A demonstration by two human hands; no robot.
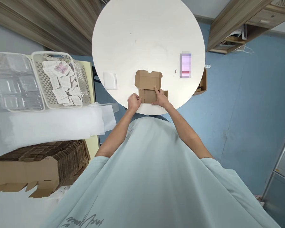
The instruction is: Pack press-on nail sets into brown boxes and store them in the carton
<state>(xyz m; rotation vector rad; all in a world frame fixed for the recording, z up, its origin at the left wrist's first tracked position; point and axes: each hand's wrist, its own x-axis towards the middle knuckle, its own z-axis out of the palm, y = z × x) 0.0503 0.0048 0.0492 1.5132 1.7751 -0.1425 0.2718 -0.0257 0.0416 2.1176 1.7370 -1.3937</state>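
Note:
A small brown cardboard box [148, 80] lies partly folded near the front edge of the round white table, its lid panel raised away from me. My left hand [134, 102] is closed in a pinch at the box's left front corner. Over the right side of the box, my right hand [161, 98] grips the wall, index finger stretched toward the lid crease and thumb at the front edge. A side flap still sticks out beyond the right hand. To the left on the table lies a flat white square packet [110, 81].
A phone-like item [185, 65], blurred out, lies right on the white table [147, 28]. To my left are a basket [40, 85] of printed cards, clear plastic containers [19, 80], white wrapping sheets [54, 125] and stacked flat cardboard boxes [71, 161]. An open carton [204, 82] stands beyond the table's right edge.

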